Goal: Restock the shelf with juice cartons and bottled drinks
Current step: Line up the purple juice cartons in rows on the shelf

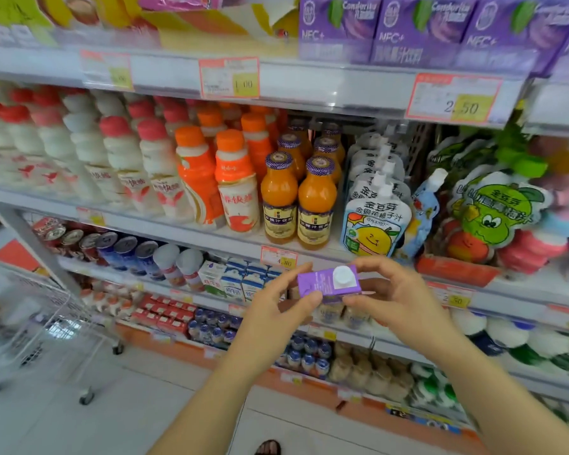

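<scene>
A small purple juice carton [319, 284] with a white screw cap is held in front of the shelf, seen from its top. My left hand [276, 307] pinches its left end between thumb and fingers. My right hand [391, 293] grips its right end, fingers curled over the top edge and thumb below. Matching purple cartons [418, 27] stand in a row on the top shelf at the upper right. Orange juice bottles [298, 198] with purple caps stand on the middle shelf just above the hands.
White milk-drink bottles [119, 162] fill the middle shelf's left; juice pouches [375, 218] sit to the right. Cans [119, 247] and small cartons [240, 280] line lower shelves. A wire shopping cart [43, 326] stands at the left on the tiled floor.
</scene>
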